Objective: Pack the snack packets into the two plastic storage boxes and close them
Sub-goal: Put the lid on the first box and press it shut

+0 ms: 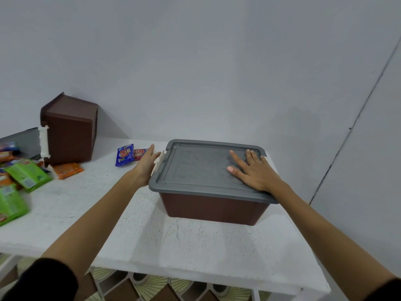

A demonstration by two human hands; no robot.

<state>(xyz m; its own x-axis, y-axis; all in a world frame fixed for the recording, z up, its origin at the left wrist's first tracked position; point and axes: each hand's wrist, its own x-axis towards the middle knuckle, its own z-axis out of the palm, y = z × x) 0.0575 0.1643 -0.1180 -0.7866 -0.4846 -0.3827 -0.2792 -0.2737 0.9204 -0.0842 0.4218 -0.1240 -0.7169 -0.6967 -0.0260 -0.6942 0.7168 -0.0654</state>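
Observation:
A brown storage box [214, 210] with a grey lid [199, 170] on top sits on the white table [173, 240] at the right. My right hand [253, 170] lies flat on the lid, fingers spread. My left hand [147, 164] presses against the box's left side at its white latch [158, 164]. A second brown box [69, 131] stands tipped on its side at the back left, its opening turned away. A blue packet [124, 154] and a red packet [138, 153] lie behind my left hand. An orange packet [68, 170] and green packets [26, 173] lie at the left.
A grey lid [26, 140] lies flat at the far left behind the packets. The wall stands close behind the table. The table's front edge runs below my arms, with patterned floor [152, 287] beneath.

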